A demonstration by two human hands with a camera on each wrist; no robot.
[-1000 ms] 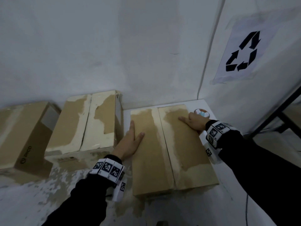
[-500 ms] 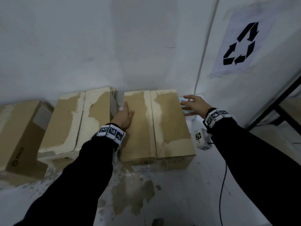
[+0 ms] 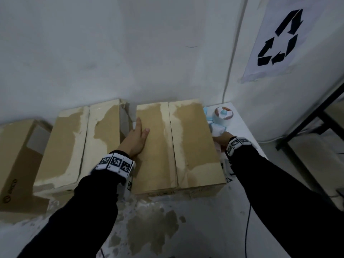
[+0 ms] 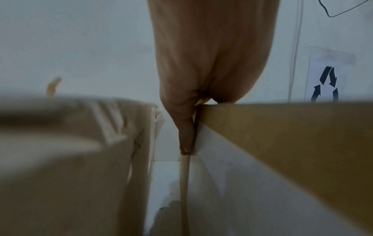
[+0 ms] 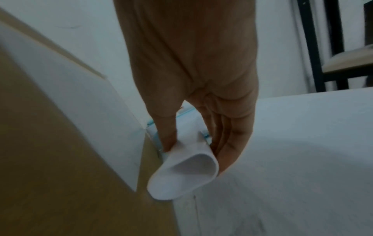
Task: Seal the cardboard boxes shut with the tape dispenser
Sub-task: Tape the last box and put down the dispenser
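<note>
A cardboard box (image 3: 191, 146) with both top flaps down stands on the white table, against the back wall. My left hand (image 3: 141, 131) lies flat on its left flap. In the left wrist view the thumb (image 4: 185, 137) hangs down the box's side wall (image 4: 282, 135). The tape dispenser (image 3: 216, 128), white and pale blue with its roll (image 3: 223, 113) behind, sits just right of the box. My right hand (image 3: 221, 139) grips its handle. In the right wrist view, thumb and fingers of the right hand (image 5: 193, 153) curl round the white handle (image 5: 185, 174) beside the box (image 5: 50, 143).
Two more cardboard boxes (image 3: 80, 144) (image 3: 16, 161) stand to the left, the nearer one (image 4: 70, 159) close beside my left hand. The table top (image 3: 149, 229) is worn. A recycling sign (image 3: 279, 40) hangs on the right wall, above a black frame (image 3: 307, 123). A cable (image 3: 246, 229) runs under my right arm.
My right hand left the right flap, moved right past the box's edge, came down and took hold of the tape dispenser's handle. My left hand stayed flat on the left flap.
</note>
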